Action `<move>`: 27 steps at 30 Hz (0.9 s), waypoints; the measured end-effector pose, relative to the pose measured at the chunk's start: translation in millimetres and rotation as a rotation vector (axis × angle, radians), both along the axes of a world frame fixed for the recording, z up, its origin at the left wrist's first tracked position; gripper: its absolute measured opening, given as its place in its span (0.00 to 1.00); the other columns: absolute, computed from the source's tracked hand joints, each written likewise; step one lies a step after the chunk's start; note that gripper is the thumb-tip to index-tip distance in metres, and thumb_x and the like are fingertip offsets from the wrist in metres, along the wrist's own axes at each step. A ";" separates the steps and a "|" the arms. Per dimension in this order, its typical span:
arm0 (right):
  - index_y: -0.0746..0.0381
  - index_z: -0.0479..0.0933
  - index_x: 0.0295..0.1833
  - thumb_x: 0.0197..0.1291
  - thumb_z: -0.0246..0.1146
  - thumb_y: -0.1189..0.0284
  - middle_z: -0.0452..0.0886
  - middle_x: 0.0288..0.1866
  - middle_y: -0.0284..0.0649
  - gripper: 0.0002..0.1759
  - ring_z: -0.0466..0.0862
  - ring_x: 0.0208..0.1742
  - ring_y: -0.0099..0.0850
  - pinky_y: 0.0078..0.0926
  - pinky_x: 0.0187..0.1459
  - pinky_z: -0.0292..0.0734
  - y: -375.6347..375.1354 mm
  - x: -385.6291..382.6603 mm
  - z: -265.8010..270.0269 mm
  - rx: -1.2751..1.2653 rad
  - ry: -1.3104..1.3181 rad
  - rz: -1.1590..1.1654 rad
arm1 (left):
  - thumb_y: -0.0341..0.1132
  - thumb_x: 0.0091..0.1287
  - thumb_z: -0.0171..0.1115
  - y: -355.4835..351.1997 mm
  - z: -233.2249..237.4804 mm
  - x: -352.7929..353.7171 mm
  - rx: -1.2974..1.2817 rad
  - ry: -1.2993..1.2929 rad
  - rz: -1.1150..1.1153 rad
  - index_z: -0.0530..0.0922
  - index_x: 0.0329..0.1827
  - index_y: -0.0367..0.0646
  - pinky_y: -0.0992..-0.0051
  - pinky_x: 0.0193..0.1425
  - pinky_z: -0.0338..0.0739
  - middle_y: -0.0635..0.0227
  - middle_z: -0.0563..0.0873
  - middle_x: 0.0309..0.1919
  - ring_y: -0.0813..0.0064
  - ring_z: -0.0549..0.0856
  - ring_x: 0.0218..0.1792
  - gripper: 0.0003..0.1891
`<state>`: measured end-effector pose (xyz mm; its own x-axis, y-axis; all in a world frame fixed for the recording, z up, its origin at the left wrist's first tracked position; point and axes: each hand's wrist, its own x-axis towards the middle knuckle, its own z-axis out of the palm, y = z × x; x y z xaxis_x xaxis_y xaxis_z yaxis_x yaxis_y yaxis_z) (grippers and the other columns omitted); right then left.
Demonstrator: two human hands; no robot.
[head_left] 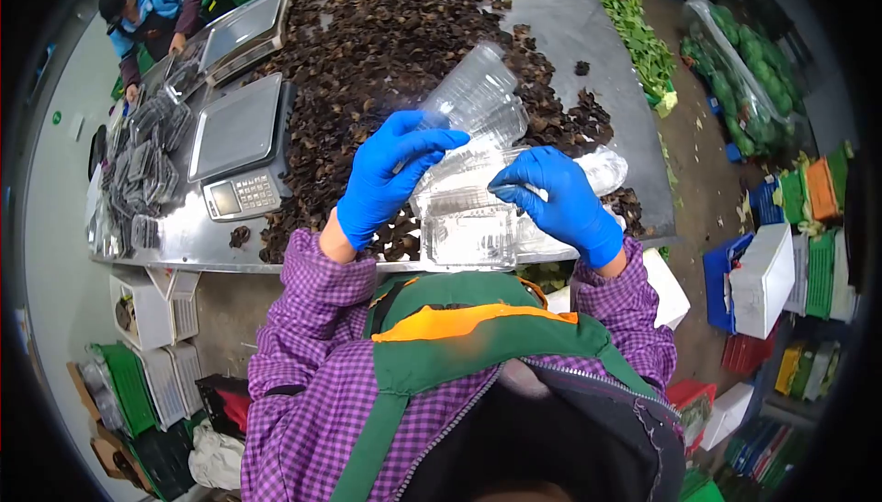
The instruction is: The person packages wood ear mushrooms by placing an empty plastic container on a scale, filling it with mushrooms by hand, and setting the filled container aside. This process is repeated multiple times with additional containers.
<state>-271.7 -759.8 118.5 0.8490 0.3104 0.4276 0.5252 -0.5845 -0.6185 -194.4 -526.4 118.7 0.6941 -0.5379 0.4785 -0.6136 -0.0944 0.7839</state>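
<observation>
My left hand, in a blue glove, is closed at the left edge of a stack of clear plastic containers. The stack leans up and away over the steel table. My right hand, also gloved in blue, has its fingers pinched together beside the stack; what lies between the fingertips is too small to make out. Nearer to me, another clear plastic container lies at the table's front edge. Under and beyond my right hand is crumpled clear plastic film. Dark brown wood ear mushrooms are spread around both hands.
Left of the mushrooms stand a digital scale and another scale. A pile of clear containers lies at the table's left end, where a co-worker stands. Green leaves line the right edge; crates stand beyond.
</observation>
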 end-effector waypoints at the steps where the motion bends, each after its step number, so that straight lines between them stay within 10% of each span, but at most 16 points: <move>1: 0.55 0.81 0.37 0.54 0.68 0.68 0.82 0.34 0.35 0.06 0.80 0.38 0.37 0.34 0.43 0.72 -0.3 -0.2 6.1 0.019 0.019 -0.013 | 0.28 0.61 0.65 3.3 3.5 2.3 0.117 0.011 -0.062 0.83 0.52 0.43 0.71 0.59 0.73 0.65 0.82 0.51 0.67 0.78 0.56 0.15; 8: 0.57 0.83 0.38 0.50 0.71 0.71 0.83 0.34 0.36 0.09 0.81 0.38 0.35 0.33 0.43 0.73 5.3 6.6 9.0 0.246 -0.036 -0.163 | 0.28 0.53 0.72 -2.2 25.9 -3.2 0.130 -0.059 -0.156 0.80 0.57 0.46 0.69 0.62 0.73 0.64 0.81 0.53 0.66 0.79 0.54 0.25; 13: 0.59 0.78 0.56 0.48 0.72 0.74 0.78 0.56 0.44 0.26 0.77 0.56 0.42 0.33 0.57 0.72 19.9 -5.4 16.0 0.209 -0.315 -0.413 | 0.21 0.60 0.62 13.2 20.1 1.1 0.014 0.057 0.025 0.80 0.50 0.38 0.72 0.62 0.70 0.63 0.84 0.47 0.70 0.80 0.54 0.14; 16: 0.59 0.78 0.55 0.49 0.70 0.77 0.79 0.54 0.43 0.24 0.78 0.55 0.42 0.34 0.57 0.72 12.6 -20.6 -24.3 0.335 -0.154 -0.354 | 0.22 0.61 0.62 31.8 18.8 -5.6 -0.159 0.200 0.245 0.80 0.50 0.38 0.73 0.61 0.71 0.65 0.84 0.49 0.73 0.80 0.52 0.13; 22: 0.56 0.80 0.52 0.52 0.65 0.80 0.83 0.46 0.37 0.20 0.81 0.47 0.38 0.33 0.45 0.75 9.3 -41.9 -108.0 -0.197 0.183 0.107 | 0.21 0.63 0.61 68.6 -4.5 -12.5 -0.157 0.190 0.366 0.77 0.54 0.36 0.72 0.65 0.69 0.61 0.82 0.54 0.72 0.79 0.57 0.16; 27: 0.57 0.81 0.51 0.50 0.65 0.80 0.82 0.45 0.39 0.19 0.80 0.45 0.40 0.33 0.47 0.75 22.8 -41.9 -68.3 0.128 -0.066 -0.167 | 0.23 0.66 0.59 93.8 -4.8 -7.6 -0.330 0.180 0.601 0.75 0.59 0.35 0.72 0.67 0.68 0.60 0.80 0.59 0.71 0.77 0.59 0.17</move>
